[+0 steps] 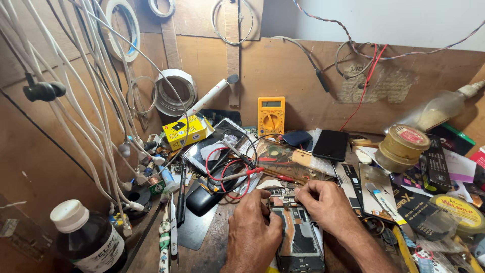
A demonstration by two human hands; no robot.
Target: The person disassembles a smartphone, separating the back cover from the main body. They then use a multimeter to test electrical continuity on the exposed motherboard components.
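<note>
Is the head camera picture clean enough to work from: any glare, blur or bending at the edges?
Head view: even, warm light with soft shadows; the opened phone between the left hand and right hand is sharp. A mild sheen shows on the dark bottle and the plastic packets. Wide-angle bending curves the white cables at the left edge; no motion blur.

Brown wooden back wall (pixel 283 65) behind a cluttered workbench (pixel 202 247).

Bright even light, sharp focus, wide-angle edge distortion.
</note>
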